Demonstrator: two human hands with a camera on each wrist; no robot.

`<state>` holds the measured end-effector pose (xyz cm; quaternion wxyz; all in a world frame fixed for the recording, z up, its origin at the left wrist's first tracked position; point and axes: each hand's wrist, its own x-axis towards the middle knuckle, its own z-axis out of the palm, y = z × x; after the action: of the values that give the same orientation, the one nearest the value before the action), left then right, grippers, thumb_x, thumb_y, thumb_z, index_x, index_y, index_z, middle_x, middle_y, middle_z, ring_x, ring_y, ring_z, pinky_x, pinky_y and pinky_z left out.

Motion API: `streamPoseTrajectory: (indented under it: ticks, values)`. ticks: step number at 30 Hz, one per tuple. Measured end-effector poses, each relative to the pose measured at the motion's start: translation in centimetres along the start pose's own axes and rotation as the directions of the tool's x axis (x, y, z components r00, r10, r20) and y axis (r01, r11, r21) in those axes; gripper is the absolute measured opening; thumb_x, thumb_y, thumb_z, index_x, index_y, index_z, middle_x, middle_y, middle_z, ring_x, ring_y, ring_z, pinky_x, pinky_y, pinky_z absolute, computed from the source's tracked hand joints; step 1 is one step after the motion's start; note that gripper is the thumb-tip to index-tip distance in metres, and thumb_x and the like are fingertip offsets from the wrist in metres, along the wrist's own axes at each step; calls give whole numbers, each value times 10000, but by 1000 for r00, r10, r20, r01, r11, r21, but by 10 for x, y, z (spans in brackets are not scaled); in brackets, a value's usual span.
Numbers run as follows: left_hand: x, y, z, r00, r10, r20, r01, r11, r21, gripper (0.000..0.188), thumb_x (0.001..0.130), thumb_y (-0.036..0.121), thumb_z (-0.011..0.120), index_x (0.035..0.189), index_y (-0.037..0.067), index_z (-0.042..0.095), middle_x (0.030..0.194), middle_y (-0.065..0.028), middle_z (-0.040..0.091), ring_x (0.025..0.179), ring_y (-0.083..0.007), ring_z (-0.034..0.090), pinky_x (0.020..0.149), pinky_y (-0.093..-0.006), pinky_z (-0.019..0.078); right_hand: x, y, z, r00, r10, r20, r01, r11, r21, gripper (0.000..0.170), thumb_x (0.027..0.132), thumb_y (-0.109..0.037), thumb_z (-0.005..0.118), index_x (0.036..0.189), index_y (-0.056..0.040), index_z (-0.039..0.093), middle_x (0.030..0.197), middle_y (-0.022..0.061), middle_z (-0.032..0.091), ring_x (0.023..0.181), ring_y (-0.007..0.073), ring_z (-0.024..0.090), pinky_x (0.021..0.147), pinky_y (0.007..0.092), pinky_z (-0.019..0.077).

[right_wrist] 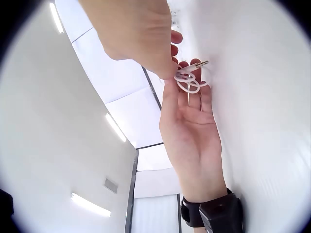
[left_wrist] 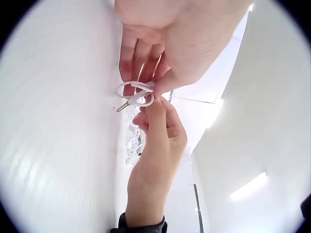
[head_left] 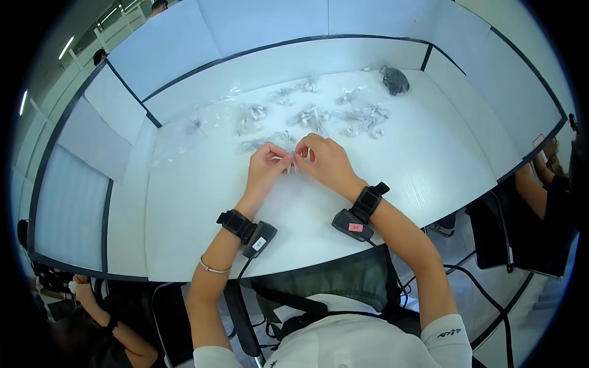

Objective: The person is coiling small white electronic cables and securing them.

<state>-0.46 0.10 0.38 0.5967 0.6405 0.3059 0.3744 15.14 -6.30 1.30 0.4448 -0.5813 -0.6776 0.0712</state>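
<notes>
A thin white earphone cable [left_wrist: 144,103], looped into small coils, is pinched between the fingertips of both hands. Its gold-tipped audio plug [right_wrist: 201,64] sticks out from the coils. In the head view my left hand [head_left: 265,170] comes in from the left and my right hand [head_left: 329,163] from the right, and their fingertips meet over the table's middle. From the left wrist, the thumb and fingers of the left hand grip the coils, with the right thumb pressed up against them. The cable's far end is hidden by the hands.
Several clear bags with white cable bundles [head_left: 310,116] lie on the white table [head_left: 215,196] beyond the hands. Loose clear plastic [head_left: 193,126] lies at the back left, a dark grey pouch [head_left: 394,80] at the back right. Low panels [head_left: 276,58] wall the table's back and sides.
</notes>
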Motion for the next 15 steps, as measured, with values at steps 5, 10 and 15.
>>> streamPoseTrajectory:
  ticks: [5,10,15]
  values:
    - [1,-2,1,1000,4,-16,-4,999,-49,93,831,64,603,861,43,518,783,-30,587,705,-81,559,609,-201,436,1,-7,-2,998,-55,3,55,996,70,99,716,-101,638,760,-69,555,734,37,551,600,186,525,581,300,417]
    - [1,0,0,997,-65,-49,57,987,-148,83,854,42,550,921,56,502,847,-48,597,753,-91,567,681,-245,468,0,-11,1,998,-64,-12,65,941,333,81,745,-38,610,811,-35,564,747,37,521,614,127,478,584,243,382]
    - [1,2,1,993,87,-81,-99,983,-153,100,839,15,568,905,42,498,846,-31,567,765,-82,555,664,-218,439,1,-8,4,999,17,43,-35,885,464,82,767,-91,605,798,-40,549,748,19,532,609,105,474,545,245,389]
